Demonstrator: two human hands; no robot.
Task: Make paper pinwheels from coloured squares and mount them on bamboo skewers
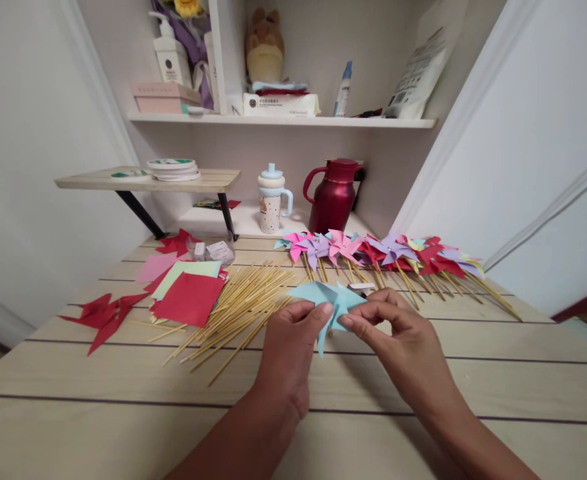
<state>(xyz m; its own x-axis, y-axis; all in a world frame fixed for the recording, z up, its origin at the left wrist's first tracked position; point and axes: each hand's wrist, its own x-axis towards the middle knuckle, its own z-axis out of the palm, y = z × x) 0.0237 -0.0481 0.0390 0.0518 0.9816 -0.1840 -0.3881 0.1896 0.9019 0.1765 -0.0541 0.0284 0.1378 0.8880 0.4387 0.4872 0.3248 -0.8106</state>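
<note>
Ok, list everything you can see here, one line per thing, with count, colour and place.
table: one, pale wood planks, under everything
paper piece: one, light blue, folded, held in both hands
sticks: loose pile, pale wood, left of the hands
paper squares: small stack, red on top, green and pink beneath, left of the sticks
cut paper shapes: several, red, far left of the table
pinwheels: a row, pink, purple, red and blue, on sticks, beyond the hands
jug: one, dark red, against the back wall
cup: one, white with blue lid, left of the jug
tape rolls: a stack, white, on the small raised shelf
left hand: pinching the paper piece
right hand: pinching the paper piece
</note>
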